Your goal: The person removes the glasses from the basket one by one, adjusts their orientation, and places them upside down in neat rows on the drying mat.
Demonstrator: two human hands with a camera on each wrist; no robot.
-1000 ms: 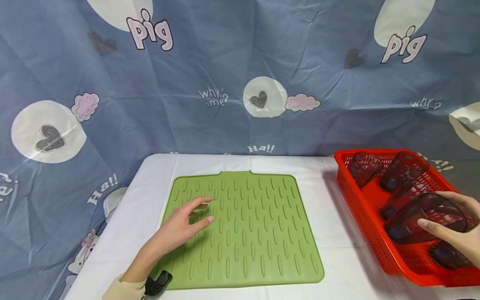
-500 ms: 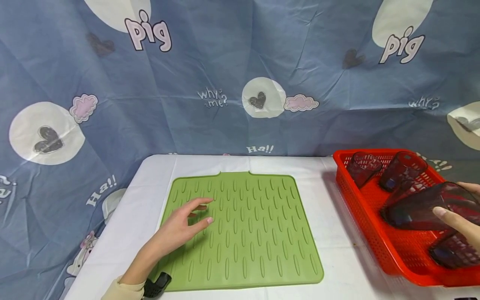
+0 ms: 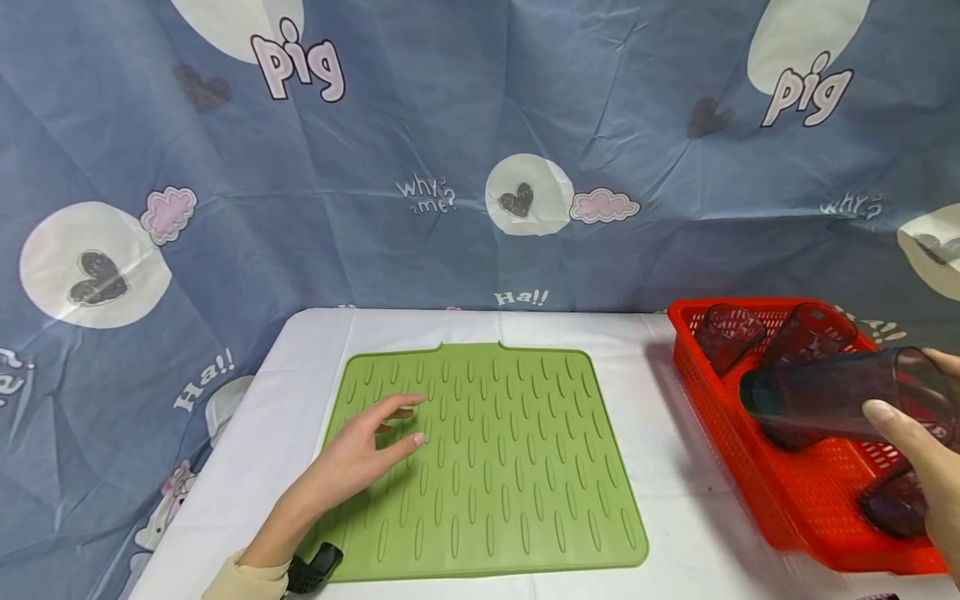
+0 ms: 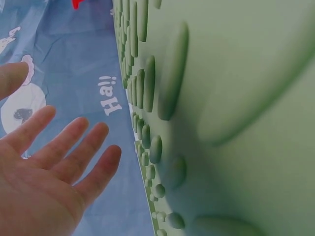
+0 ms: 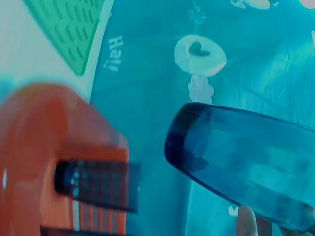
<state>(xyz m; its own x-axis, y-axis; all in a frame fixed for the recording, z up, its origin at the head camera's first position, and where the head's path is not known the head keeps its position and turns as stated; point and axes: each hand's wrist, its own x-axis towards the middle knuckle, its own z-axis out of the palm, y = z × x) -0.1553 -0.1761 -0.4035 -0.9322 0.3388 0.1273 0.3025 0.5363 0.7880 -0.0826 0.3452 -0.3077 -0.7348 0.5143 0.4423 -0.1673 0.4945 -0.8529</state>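
Note:
A dark, see-through drinking glass (image 3: 825,396) lies almost level in the air above the red plastic basket (image 3: 723,442), its base pointing left. My right hand (image 3: 933,475) grips it near the mouth, with the thumb on the near side; the frame edge cuts off much of this hand. In the right wrist view the glass (image 5: 241,157) fills the right side, with fingertips below it. Over the left part of a green ridged mat (image 3: 517,467) hovers my left hand (image 3: 363,450), fingers relaxed and holding nothing. The left wrist view shows that hand (image 4: 54,177) with spread fingers.
Several more glasses lean inside the basket, among them one at the back left (image 3: 727,333), one at the back right (image 3: 806,333) and one at the front (image 3: 896,500). A white cloth (image 3: 675,500) covers the table. Behind hangs a blue printed curtain (image 3: 420,250).
The right hand has lifted the glass up out of the basket and turned it from a slant to nearly level. My left hand has stayed in place.

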